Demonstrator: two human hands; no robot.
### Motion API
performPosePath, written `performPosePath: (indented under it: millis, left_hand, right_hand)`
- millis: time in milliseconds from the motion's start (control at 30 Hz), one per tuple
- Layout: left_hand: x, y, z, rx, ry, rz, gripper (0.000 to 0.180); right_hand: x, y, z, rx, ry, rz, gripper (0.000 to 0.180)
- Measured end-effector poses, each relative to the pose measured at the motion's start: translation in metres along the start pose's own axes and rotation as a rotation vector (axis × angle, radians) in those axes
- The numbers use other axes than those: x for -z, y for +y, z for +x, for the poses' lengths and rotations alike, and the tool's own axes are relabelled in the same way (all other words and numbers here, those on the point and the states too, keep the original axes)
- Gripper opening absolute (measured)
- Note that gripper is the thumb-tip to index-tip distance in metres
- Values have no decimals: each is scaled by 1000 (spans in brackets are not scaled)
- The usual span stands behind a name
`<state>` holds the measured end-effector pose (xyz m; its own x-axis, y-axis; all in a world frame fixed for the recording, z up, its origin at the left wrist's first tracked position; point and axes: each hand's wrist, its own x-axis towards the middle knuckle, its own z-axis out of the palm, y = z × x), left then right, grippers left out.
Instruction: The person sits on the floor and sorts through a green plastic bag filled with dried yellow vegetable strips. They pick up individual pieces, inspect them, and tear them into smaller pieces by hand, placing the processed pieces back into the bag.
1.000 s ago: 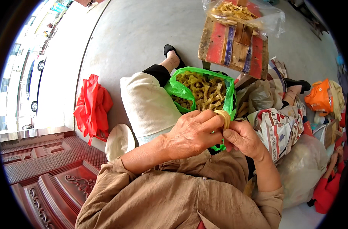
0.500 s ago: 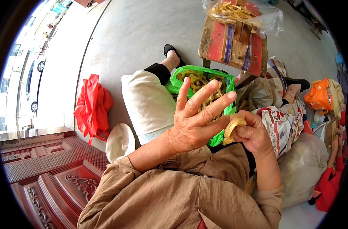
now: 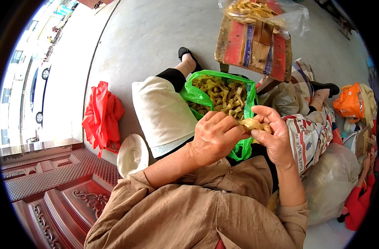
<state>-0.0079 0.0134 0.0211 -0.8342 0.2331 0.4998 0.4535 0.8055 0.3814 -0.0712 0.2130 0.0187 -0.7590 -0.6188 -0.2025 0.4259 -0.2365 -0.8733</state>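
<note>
Golden, twisted strip right of centre is being clamped by left hand and right hand; crinkled green bag is gaping behind

1. At the clock's centre I count two bare hands, the left hand and the right hand, sharing one yellow strip.
2. Toward eleven from them, one green plastic bag; its knotted strips overlap too much for me to count.
3. At twelve, one red-painted wooden stool, bearing one wooden block and one clear plastic bag.
4. Black slip-on shoes: two, at eleven and two.
5. Around nine, one red bag and one white towel.
6. Orange bags: one, between two and three.
7. Over at four, one other person in red.
8. Outside, just past nine, one white car.
</note>
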Motion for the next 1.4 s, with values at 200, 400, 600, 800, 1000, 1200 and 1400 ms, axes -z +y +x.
performPosePath:
  millis: [200,400,600,800,1000,1200,1400]
  left_hand:
    - [-9,2,2,327,-148,-529,19]
    - [11,-8,14,1067,-303,-1668,22]
    - [30,-5,18,1106,-16,-1903,15]
    - [27,-9,7,1164,14,-1939,17]
    - [6,-46,8,746,-131,-928,30]
    - [5,-26,45,-209,-385,-112,46]
    - [-13,-37,11,-347,-475,-106,16]
  right_hand:
    - [-11,1,-2,127,20,-400,38]
    - [-2,-13,-5,29,-63,-314,45]
    - [21,-15,-30,117,-38,-425,45]
    - [19,5,-25,566,-13,-985,21]
    - [27,9,-20,814,90,-1417,24]
    - [28,2,-11,894,-64,-1695,23]
    - [28,7,-17,658,-251,-1647,15]
